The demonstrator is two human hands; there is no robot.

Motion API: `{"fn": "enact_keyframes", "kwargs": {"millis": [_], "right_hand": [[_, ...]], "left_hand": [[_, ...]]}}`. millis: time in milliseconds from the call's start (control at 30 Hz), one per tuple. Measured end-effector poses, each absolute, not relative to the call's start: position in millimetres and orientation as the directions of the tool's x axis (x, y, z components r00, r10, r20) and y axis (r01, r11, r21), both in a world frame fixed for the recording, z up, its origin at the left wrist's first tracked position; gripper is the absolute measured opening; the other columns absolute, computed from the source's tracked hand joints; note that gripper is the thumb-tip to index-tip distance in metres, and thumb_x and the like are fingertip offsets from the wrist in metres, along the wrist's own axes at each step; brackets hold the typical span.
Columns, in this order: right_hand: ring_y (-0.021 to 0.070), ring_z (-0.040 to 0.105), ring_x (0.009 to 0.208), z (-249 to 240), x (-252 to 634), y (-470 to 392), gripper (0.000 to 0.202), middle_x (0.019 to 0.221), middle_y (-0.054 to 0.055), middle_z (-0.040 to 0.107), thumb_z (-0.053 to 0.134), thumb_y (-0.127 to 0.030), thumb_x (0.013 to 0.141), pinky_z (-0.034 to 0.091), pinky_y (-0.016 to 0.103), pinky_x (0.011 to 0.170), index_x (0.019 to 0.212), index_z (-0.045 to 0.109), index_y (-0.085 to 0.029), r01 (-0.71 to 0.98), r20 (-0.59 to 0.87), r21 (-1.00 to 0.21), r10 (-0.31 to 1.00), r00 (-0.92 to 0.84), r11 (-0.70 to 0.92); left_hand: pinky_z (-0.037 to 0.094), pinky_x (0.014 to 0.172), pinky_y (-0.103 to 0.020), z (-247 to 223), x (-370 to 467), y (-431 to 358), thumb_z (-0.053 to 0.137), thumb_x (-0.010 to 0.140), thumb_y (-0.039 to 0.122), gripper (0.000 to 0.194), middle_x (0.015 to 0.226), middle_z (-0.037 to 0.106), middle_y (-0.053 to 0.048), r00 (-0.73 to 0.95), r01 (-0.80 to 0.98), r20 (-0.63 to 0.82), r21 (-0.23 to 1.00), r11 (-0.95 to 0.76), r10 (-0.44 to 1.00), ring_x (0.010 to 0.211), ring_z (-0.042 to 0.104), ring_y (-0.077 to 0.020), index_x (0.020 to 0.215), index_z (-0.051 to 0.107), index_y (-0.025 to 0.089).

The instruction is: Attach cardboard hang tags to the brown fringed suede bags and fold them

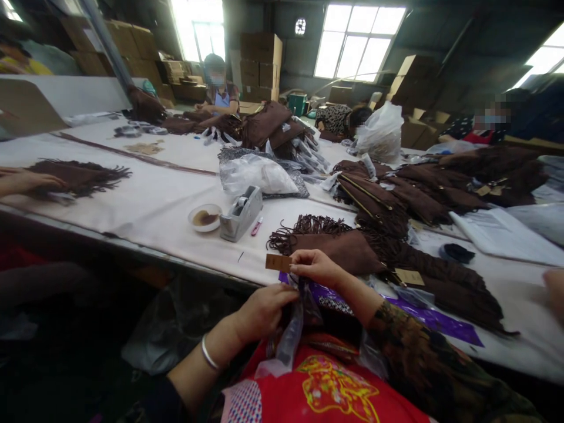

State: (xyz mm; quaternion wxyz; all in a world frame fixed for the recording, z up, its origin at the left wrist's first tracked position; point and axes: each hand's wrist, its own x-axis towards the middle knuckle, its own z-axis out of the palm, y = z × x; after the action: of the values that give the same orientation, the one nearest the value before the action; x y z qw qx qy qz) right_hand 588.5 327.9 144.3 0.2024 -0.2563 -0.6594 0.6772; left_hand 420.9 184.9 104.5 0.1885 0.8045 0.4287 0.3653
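At the worktop's near edge (pixel 194 258), the brown tag (pixel 278 262), likely light, stiff card best taken by its rim, was pinched in the right hand (pixel 315 267); the left hand (pixel 268 305) curled just beside, its grip unclear, near fringed brown fabric (pixel 339 249).

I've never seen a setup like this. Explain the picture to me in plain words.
There is no machine here: a person works bare-handed, and a camera worn on their head looks forward and down. It gives the only view.

On the pale table lie brown fringed pieces, a grey tape dispenser, a small dish and a white plastic bag.

The right hand holds a small brown tag. The left hand is just below; what its fingers hold is unclear. Other people sit farther back.
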Motion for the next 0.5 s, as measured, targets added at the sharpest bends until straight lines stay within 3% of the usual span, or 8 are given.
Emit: {"fn": "enact_keyframes", "kwargs": {"millis": [100, 200, 300, 400, 500], "right_hand": [[0.0095, 0.054, 0.061, 148.1, 592.0, 323.9, 0.035, 0.068, -0.003, 0.064, 0.084, -0.042, 0.065, 0.042, 0.024, 0.061, 0.076, 0.063, -0.016, 0.001, -0.098, -0.990, 0.681, -0.726, -0.141], [0.0123, 0.060, 0.066, 153.8, 593.5, 323.7, 0.036, 0.076, 0.000, 0.070, 0.086, -0.040, 0.063, 0.047, 0.026, 0.067, 0.084, 0.068, -0.016, -0.062, -0.109, -0.978, 0.736, -0.668, -0.200], [0.0153, 0.065, 0.073, 156.6, 597.6, 327.8, 0.036, 0.080, 0.003, 0.072, 0.085, -0.038, 0.063, 0.050, 0.029, 0.072, 0.087, 0.071, -0.014, -0.107, -0.092, -0.975, 0.790, -0.606, -0.196], [0.0152, 0.065, 0.068, 152.1, 608.4, 331.5, 0.033, 0.074, 0.004, 0.071, 0.084, -0.037, 0.063, 0.051, 0.027, 0.064, 0.080, 0.069, -0.014, -0.088, -0.137, -0.976, 0.874, -0.466, -0.200], [0.0146, 0.064, 0.061, 142.9, 623.9, 331.3, 0.034, 0.072, 0.001, 0.068, 0.082, -0.033, 0.060, 0.047, 0.023, 0.048, 0.082, 0.064, -0.015, -0.077, -0.241, -0.961, 0.943, -0.230, -0.265]], "left_hand": [[0.052, 0.089, -0.034, 124.3, 407.8, 195.8, 0.056, 0.082, 0.006, 0.036, 0.101, 0.069, -0.009, 0.070, 0.496, 0.350, 0.800, -0.337, 0.934, 0.095, 0.063, -0.0217, 0.112, 0.069, 0.021], [0.051, 0.076, -0.028, 139.2, 413.7, 211.2, 0.072, 0.077, 0.014, 0.020, 0.091, 0.068, -0.008, -0.154, 0.249, 0.206, 0.955, -0.164, 0.966, 0.086, 0.061, -0.0211, 0.095, 0.075, 0.022], [0.051, 0.079, -0.028, 141.3, 423.8, 230.4, 0.085, 0.062, 0.014, 0.034, 0.094, 0.067, -0.009, -0.224, 0.019, 0.121, 0.993, -0.119, 0.967, 0.094, 0.060, -0.0239, 0.094, 0.076, 0.023], [0.050, 0.087, -0.030, 129.5, 423.9, 249.1, 0.090, 0.052, 0.013, 0.044, 0.092, 0.066, -0.008, -0.248, 0.084, 0.098, 0.993, -0.080, 0.964, 0.096, 0.060, -0.0261, 0.092, 0.076, 0.024], [0.049, 0.082, -0.030, 117.2, 417.9, 262.4, 0.089, 0.056, 0.018, 0.032, 0.080, 0.065, -0.005, -0.205, 0.248, 0.069, 0.969, -0.017, 0.976, 0.080, 0.060, -0.0232, 0.084, 0.076, 0.023]]}}
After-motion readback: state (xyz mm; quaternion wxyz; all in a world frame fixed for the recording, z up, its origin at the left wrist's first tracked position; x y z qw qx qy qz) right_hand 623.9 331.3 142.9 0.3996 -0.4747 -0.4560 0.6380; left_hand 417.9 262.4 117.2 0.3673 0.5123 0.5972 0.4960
